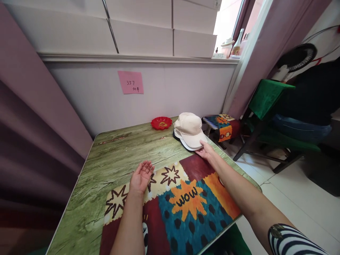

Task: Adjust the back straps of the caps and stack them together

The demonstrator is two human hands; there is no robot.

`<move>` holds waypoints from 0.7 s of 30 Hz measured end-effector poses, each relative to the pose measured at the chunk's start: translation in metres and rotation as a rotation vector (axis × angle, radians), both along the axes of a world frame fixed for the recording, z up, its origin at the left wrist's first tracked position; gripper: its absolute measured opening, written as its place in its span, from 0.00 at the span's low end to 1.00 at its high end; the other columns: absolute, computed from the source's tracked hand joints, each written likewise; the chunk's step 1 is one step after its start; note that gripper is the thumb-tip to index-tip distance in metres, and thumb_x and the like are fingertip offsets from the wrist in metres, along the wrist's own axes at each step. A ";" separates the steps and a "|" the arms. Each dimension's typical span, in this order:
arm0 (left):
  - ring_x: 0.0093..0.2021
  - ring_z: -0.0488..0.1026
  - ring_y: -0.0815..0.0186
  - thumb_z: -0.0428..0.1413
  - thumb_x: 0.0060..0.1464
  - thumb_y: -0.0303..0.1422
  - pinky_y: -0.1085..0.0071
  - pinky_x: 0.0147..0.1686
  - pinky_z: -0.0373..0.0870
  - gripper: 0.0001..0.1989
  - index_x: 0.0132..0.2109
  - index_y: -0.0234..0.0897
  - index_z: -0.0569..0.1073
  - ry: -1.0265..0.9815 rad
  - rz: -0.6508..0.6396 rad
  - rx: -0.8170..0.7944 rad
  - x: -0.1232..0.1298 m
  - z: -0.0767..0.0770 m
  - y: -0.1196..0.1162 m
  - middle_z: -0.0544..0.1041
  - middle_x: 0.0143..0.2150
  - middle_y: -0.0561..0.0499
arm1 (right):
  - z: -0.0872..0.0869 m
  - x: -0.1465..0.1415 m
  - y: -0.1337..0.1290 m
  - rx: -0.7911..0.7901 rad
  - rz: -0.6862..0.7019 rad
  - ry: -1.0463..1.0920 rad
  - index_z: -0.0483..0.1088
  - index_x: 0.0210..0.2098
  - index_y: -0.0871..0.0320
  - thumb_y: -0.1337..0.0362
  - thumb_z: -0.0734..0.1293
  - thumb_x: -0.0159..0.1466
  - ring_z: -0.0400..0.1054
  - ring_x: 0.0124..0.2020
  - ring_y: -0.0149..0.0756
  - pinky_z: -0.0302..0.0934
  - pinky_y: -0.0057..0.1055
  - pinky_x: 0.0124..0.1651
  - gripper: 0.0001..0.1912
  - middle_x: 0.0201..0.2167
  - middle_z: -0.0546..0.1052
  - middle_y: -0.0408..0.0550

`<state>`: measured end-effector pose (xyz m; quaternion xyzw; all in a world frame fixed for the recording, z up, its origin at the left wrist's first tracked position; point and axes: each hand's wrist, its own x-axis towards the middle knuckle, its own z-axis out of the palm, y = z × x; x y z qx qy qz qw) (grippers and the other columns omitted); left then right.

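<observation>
Stacked caps stand at the far right corner of the table: a cream baseball cap [189,124] on top, with a white one and a dark one showing below it. Their brims point toward me. My right hand [205,150] grips the brims at their right edge, thumb on top and fingers underneath. My left hand [142,175] is palm up over the mat, fingers apart and slightly curled, with nothing in it. Under both forearms lies a colourful printed mat [183,230] with "WOW" on it.
A red scalloped dish [161,123] sits at the back edge of the wood-patterned table [119,148]. A pink note [130,82] is stuck to the wall. On the right, a person [308,95] sits on a green-covered chair [268,99] beside a fan [299,56].
</observation>
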<state>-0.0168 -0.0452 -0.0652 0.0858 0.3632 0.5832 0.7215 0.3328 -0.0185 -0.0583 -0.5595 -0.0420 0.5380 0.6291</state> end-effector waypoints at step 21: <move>0.33 0.78 0.67 0.60 0.53 0.25 0.65 0.44 0.75 0.04 0.38 0.32 0.76 0.162 0.012 0.158 0.009 -0.009 -0.004 0.80 0.32 0.46 | -0.033 -0.062 -0.082 0.047 0.606 -1.915 0.69 0.25 0.57 0.50 0.61 0.68 0.69 0.27 0.33 0.40 0.31 0.28 0.22 0.24 0.77 0.47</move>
